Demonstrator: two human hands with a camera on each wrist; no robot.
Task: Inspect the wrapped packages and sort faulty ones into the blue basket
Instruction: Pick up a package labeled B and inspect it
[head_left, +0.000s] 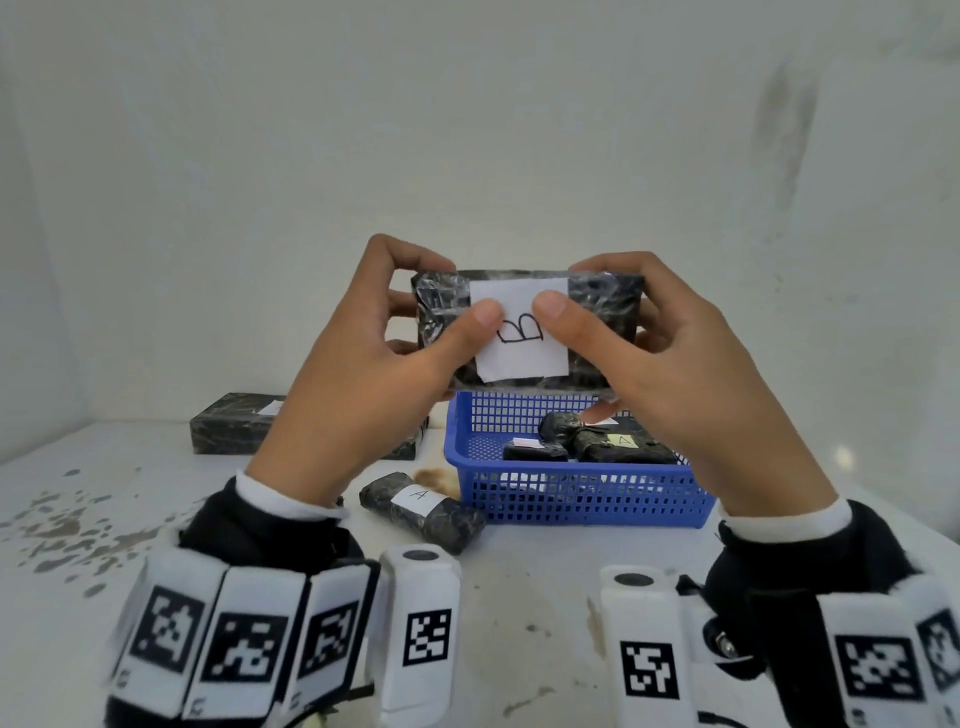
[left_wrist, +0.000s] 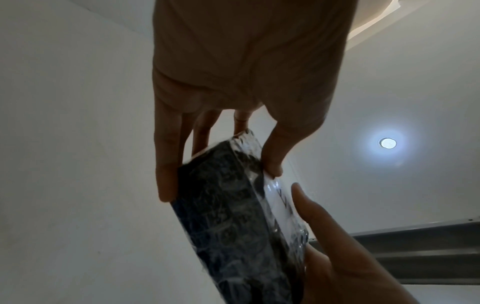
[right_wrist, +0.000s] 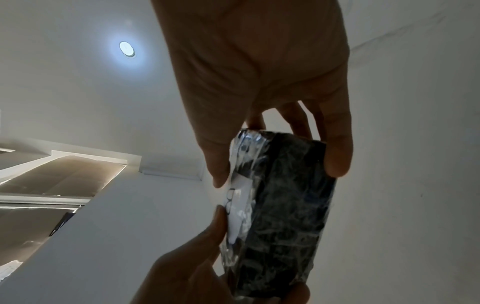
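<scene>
Checking step: left hand (head_left: 363, 374) & right hand (head_left: 670, 374) both grip the wrapped package (head_left: 597, 317) marked "B", held up above the blue basket (head_left: 582, 504). Next: turn it, look for rips; if bad, drop it in.

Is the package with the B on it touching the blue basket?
Apart. In the head view both hands hold the B package up in the air, above and in front of the blue basket, which sits on the table.

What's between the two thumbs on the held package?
Head view: the white label marked B on the package; the left hand and right hand grip either end.
</scene>
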